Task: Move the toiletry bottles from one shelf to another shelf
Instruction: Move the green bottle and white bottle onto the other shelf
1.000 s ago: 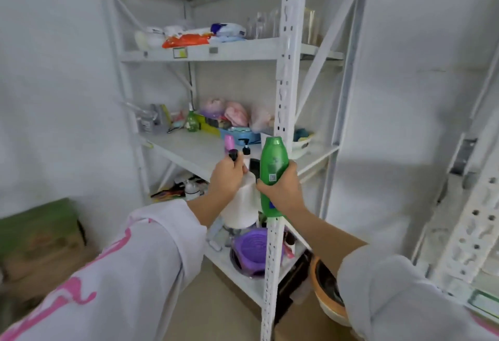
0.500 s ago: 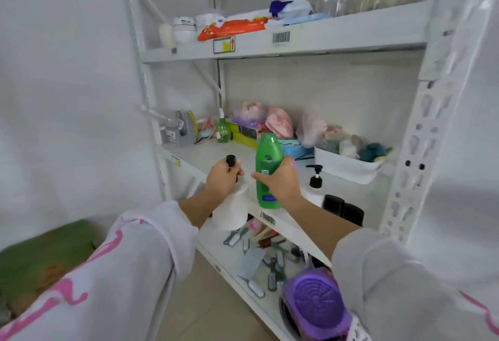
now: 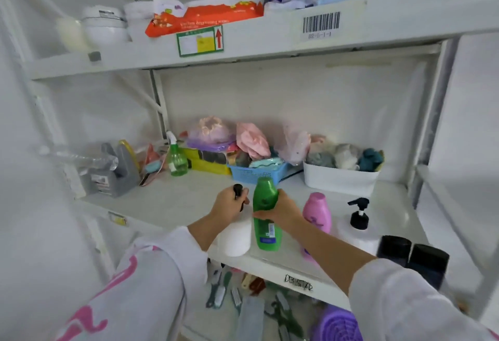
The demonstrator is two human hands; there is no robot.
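Observation:
My right hand [image 3: 283, 211] grips a green bottle [image 3: 266, 216] upright, its base over the front edge of the middle shelf [image 3: 172, 200]. My left hand [image 3: 229, 205] holds the black pump head of a white pump bottle [image 3: 237, 238] just left of it. To the right, a pink bottle [image 3: 317, 212] and a second white bottle with a black pump [image 3: 357, 219] stand on the shelf, with two black containers [image 3: 413, 255] at the front right.
At the back of the middle shelf are a white bin [image 3: 340, 180], a blue basket [image 3: 256, 174], a small green spray bottle [image 3: 176, 161] and a grey jug [image 3: 113, 176]. The upper shelf [image 3: 270, 41] overhangs. Brushes and a purple item [image 3: 337, 326] lie on the lower shelf.
I have moved closer to the rack. Both hands carried the green bottle and the white pump bottle forward over the front edge of the middle shelf.

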